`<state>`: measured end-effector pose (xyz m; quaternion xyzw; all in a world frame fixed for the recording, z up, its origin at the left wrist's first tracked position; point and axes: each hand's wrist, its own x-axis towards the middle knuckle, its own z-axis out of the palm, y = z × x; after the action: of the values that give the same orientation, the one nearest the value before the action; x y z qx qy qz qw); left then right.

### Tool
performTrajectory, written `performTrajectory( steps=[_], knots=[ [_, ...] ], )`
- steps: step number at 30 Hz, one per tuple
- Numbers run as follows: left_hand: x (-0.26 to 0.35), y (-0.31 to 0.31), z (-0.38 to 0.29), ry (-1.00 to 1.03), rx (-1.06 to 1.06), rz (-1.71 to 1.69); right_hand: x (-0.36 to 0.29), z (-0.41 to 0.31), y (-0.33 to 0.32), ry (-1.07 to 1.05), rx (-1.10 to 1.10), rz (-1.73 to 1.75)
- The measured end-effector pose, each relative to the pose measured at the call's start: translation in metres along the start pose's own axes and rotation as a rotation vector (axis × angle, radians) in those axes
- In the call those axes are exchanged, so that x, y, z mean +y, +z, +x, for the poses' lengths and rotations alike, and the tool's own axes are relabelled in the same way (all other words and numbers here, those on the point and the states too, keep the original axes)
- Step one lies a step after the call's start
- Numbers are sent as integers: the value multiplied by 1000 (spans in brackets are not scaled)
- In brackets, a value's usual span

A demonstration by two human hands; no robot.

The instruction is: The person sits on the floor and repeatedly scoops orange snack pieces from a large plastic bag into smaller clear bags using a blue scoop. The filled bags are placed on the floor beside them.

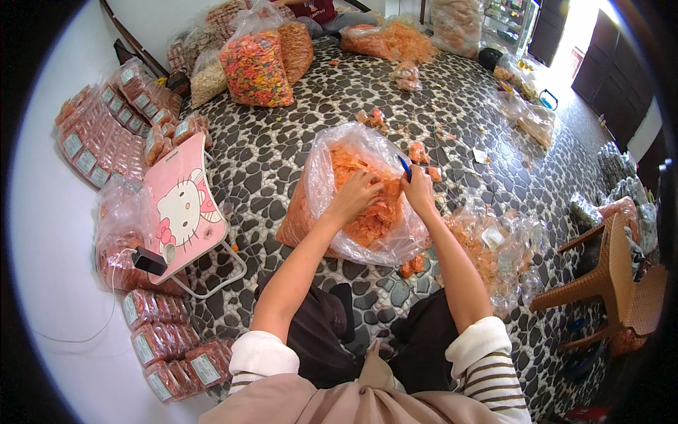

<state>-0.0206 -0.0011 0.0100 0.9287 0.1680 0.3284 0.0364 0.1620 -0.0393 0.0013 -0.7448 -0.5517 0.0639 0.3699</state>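
A large clear plastic bag (323, 185) stands on the floor between my legs, its mouth folded wide. Thin orange chips or crackers (371, 225) fill it. My left hand (360, 195) is over the chips with its fingers bent down. Whether those fingers hold anything is hidden. At the bag's right rim is my right hand (420, 186), closed around a slim blue tool (405, 167), perhaps a pen or a cutter, whose end sticks up past the thumb. Orange chips lie between the two hands.
Crumpled clear plastic wrappers (500, 254) lie at right, near a tipped brown plastic chair (609, 281). A pink folding table (185, 206) leans at left beside stacked labelled snack packs (100, 143). Large snack sacks (257, 66) and a seated person (323, 18) are farther back.
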Motion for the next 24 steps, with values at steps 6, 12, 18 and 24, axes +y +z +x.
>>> performTrajectory(
  steps=[6,12,18,24],
  knots=[
    [-10,1,-5,-123,7,-246,19,11,19,161,-134,217],
    [-28,16,-3,-639,158,-878,9,12,-6,171,-501,962],
    [-40,16,2,-763,148,-937,-9,13,-1,-14,-300,403],
    [-35,7,-3,-978,349,-1213,-4,16,13,206,-187,604]
  ],
)
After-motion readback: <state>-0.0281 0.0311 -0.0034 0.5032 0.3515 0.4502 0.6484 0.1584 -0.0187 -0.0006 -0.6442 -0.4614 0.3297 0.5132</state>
